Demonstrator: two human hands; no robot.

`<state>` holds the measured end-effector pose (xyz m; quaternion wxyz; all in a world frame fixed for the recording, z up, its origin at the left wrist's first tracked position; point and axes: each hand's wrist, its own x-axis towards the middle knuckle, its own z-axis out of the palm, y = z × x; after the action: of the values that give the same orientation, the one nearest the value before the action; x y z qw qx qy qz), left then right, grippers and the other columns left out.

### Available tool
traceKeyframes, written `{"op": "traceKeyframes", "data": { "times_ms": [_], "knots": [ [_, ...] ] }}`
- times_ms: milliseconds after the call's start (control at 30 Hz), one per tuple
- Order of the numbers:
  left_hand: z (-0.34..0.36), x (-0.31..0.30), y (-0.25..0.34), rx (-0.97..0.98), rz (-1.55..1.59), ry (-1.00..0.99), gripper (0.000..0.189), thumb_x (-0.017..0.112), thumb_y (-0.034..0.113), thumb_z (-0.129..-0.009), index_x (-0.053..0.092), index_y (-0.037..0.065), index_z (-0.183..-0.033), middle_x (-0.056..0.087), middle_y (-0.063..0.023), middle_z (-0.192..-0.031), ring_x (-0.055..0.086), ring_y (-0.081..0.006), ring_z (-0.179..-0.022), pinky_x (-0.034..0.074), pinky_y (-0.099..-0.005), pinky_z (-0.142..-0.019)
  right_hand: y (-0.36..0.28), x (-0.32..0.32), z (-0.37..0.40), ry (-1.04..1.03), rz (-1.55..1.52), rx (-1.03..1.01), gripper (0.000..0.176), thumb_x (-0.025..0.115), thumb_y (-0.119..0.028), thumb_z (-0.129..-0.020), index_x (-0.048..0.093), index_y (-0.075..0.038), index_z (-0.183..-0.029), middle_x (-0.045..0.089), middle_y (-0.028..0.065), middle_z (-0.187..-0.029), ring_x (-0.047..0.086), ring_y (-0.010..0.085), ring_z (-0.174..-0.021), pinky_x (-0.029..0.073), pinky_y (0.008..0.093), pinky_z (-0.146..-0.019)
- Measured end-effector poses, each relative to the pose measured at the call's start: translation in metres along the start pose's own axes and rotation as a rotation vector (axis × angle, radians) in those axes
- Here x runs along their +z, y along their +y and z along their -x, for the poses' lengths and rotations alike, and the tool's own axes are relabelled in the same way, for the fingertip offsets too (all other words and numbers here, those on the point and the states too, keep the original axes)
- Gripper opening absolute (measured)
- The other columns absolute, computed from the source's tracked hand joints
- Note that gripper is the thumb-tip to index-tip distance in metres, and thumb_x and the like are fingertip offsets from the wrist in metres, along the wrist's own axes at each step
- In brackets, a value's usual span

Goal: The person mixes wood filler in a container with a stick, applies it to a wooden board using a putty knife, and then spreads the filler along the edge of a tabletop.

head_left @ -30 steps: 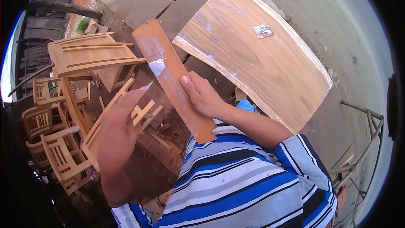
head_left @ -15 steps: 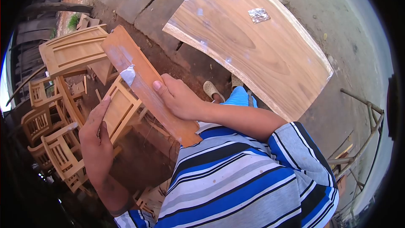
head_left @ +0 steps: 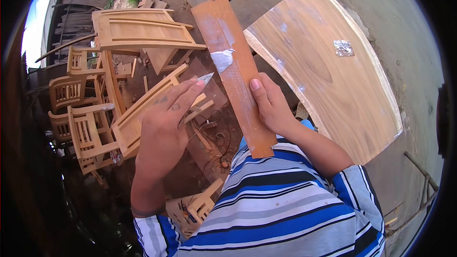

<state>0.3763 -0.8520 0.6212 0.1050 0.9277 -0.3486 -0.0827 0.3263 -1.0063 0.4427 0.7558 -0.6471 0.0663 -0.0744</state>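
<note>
My right hand (head_left: 276,109) grips the lower right edge of a long reddish-brown board (head_left: 238,85), thumb on its face and fingers beneath. A lump of whitish paste (head_left: 222,60) sits on the board's upper left side, with pale smears around it. To the left, my left hand (head_left: 164,131) pinches a small thin scraper (head_left: 205,78). The scraper's pointed grey tip shows beyond the fingertips, apart from the board. A large pale wooden slab (head_left: 323,71) lies beyond my right hand, with a small silvery patterned square (head_left: 343,48) on it.
Wooden chairs (head_left: 85,131) and a panelled wooden frame (head_left: 147,29) stand at the left. Cables (head_left: 220,138) and wood scraps lie on the dirt floor below my left hand. Metal bars (head_left: 421,171) stand at the right edge.
The view has shifted, and the board now appears farther right and more upright. My left hand has turned and moved away from the board's side, bringing the scraper tip into view.
</note>
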Motion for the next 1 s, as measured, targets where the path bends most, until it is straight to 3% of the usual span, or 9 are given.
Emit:
{"op": "traceKeyframes", "data": {
  "times_ms": [300, 667, 800, 1000],
  "knots": [
    [-0.037, 0.003, 0.013, 0.208, -0.182, -0.063, 0.053, 0.051, -0.014, -0.072, 0.061, 0.005, -0.121, 0.062, -0.0157, -0.118, 0.059, -0.0359, -0.108, 0.049, -0.0419, -0.091, -0.008, -0.010, 0.001, -0.016, 0.115, -0.018, 0.037, 0.038, -0.033, -0.103, 0.047, 0.001, -0.093, 0.056, 0.0233, -0.071, 0.057, 0.0411, -0.066, 0.042, 0.0468, -0.060],
    [-0.052, 0.009, 0.009, 0.132, -0.030, -0.336, 0.050, 0.050, -0.014, -0.072, 0.062, 0.002, -0.119, 0.062, -0.0195, -0.117, 0.060, -0.0396, -0.104, 0.049, -0.0413, -0.090, 0.000, -0.014, 0.000, -0.032, 0.144, 0.059, 0.037, 0.039, -0.031, -0.103, 0.044, 0.001, -0.088, 0.055, 0.0255, -0.070, 0.056, 0.0447, -0.067, 0.042, 0.0487, -0.060],
    [-0.056, 0.008, 0.004, 0.084, 0.161, -0.356, 0.049, 0.048, -0.015, -0.076, 0.061, 0.001, -0.121, 0.062, -0.0207, -0.118, 0.061, -0.0381, -0.107, 0.047, -0.0383, -0.094, 0.011, -0.013, -0.001, -0.013, 0.085, 0.075, 0.039, 0.038, -0.034, -0.103, 0.046, 0.002, -0.088, 0.056, 0.0243, -0.072, 0.057, 0.0413, -0.068, 0.042, 0.0465, -0.062],
    [-0.038, 0.011, 0.003, 0.049, 0.314, -0.087, 0.044, 0.048, -0.013, -0.085, 0.058, 0.000, -0.125, 0.063, -0.0186, -0.120, 0.060, -0.0308, -0.115, 0.044, -0.0364, -0.099, 0.013, -0.017, -0.007, 0.014, -0.009, 0.075, 0.046, 0.035, -0.039, -0.104, 0.052, 0.003, -0.092, 0.056, 0.0193, -0.078, 0.056, 0.0288, -0.073, 0.044, 0.0396, -0.070]
  ]
}}
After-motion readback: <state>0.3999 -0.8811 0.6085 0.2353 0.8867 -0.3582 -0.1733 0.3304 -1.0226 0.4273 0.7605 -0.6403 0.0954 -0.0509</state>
